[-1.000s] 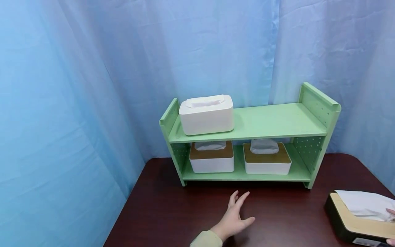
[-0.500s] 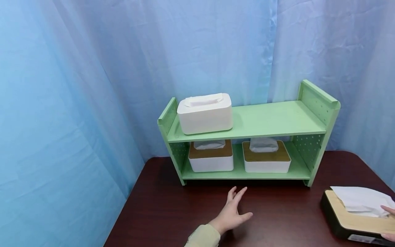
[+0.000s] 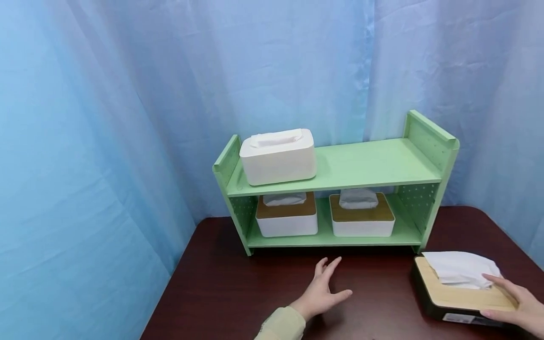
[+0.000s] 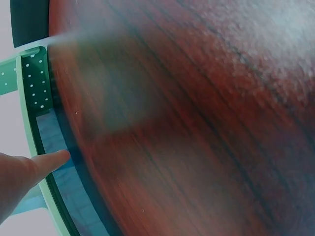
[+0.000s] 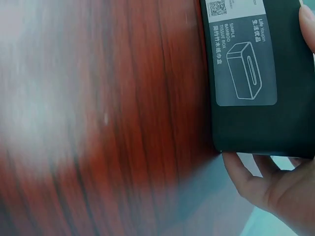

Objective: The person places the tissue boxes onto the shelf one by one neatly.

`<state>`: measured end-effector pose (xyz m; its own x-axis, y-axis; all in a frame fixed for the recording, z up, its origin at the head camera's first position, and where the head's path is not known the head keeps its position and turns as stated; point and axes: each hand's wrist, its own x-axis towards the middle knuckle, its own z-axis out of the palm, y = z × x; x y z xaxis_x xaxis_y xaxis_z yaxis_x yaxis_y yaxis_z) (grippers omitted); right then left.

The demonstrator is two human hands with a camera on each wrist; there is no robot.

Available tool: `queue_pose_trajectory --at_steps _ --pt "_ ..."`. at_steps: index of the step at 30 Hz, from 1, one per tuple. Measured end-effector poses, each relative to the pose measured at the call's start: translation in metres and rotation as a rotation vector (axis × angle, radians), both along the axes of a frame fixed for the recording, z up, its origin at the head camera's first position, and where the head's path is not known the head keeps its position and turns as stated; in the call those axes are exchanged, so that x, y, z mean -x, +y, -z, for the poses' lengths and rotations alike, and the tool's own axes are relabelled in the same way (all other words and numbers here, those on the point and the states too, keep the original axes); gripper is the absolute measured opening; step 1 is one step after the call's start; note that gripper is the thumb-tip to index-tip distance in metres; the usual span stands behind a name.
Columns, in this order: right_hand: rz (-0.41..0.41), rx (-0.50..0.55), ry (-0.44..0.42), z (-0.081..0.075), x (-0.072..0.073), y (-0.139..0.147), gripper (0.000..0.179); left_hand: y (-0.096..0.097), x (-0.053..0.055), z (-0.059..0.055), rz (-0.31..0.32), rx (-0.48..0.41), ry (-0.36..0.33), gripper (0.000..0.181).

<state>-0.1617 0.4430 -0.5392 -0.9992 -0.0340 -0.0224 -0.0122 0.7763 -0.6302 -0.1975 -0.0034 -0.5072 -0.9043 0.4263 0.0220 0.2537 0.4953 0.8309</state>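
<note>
A dark tissue box with a light wooden lid is at the right of the table, white tissue standing out of its slot. My right hand holds its right end, thumb and a finger lying over the top. In the right wrist view, fingers meet the end of the box, whose side bears a printed label. Whether the box's base touches the table cannot be told. My left hand is over the table before the shelf, fingers spread, holding nothing; one digit shows in its wrist view.
A green two-tier shelf stands at the back of the dark red table. On its top tier sits a white tissue box. Two white boxes with brown lids, left and right, occupy the lower tier. Blue curtains hang behind.
The dark tissue box has moved left together with my right hand, bringing more of that hand into view. My left hand has barely moved. The head view has shifted slightly.
</note>
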Motion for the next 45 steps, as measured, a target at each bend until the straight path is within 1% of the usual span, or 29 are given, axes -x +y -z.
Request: queue_pose_trajectory --at_steps 1,4,5,9,12,14,17,21,24,29,31,35,39,45 --pt "-0.013 0.010 -0.052 -0.005 0.001 -0.005 0.093 0.000 0.001 0.000 -0.003 0.006 0.002 0.076" --pt "-0.035 0.031 -0.076 -0.007 0.006 -0.013 0.092 0.001 0.003 0.000 -0.007 0.021 0.013 0.077" --pt "-0.037 0.043 -0.097 -0.007 0.007 -0.015 0.091 0.002 0.004 0.000 -0.006 0.025 0.018 0.077" --pt "-0.058 0.074 -0.124 -0.008 0.011 -0.024 0.087 0.005 0.005 0.003 -0.010 0.034 0.019 0.078" --pt "-0.077 0.100 -0.126 -0.010 0.012 -0.035 0.081 0.009 0.003 0.005 -0.014 0.036 0.019 0.080" --pt "-0.077 0.116 -0.115 -0.011 0.012 -0.044 0.081 0.012 0.002 0.007 -0.016 0.033 0.017 0.081" --pt "-0.083 0.133 -0.072 -0.012 0.012 -0.059 0.081 0.019 0.000 0.010 -0.010 0.032 0.022 0.081" --pt "-0.112 0.129 -0.016 -0.015 0.015 -0.078 0.083 0.025 -0.001 0.011 0.010 0.030 0.021 0.080" --pt "-0.115 0.122 -0.018 -0.018 0.017 -0.090 0.085 0.027 -0.002 0.011 0.017 0.040 0.022 0.079" --pt "-0.106 0.117 0.018 -0.019 0.016 -0.112 0.085 0.029 -0.003 0.011 0.041 0.059 0.038 0.079" --pt "-0.107 0.110 0.042 -0.019 0.017 -0.124 0.084 0.029 -0.004 0.010 0.056 0.064 0.039 0.079" --pt "-0.121 0.097 0.066 -0.020 0.020 -0.146 0.082 0.026 -0.004 0.010 0.060 0.086 0.032 0.085" --pt "-0.143 0.082 0.063 -0.023 0.023 -0.164 0.082 0.021 -0.004 0.011 0.043 0.103 0.029 0.090" --pt "-0.164 0.092 0.045 -0.025 0.026 -0.184 0.084 0.010 0.001 0.014 0.038 0.089 0.034 0.089"
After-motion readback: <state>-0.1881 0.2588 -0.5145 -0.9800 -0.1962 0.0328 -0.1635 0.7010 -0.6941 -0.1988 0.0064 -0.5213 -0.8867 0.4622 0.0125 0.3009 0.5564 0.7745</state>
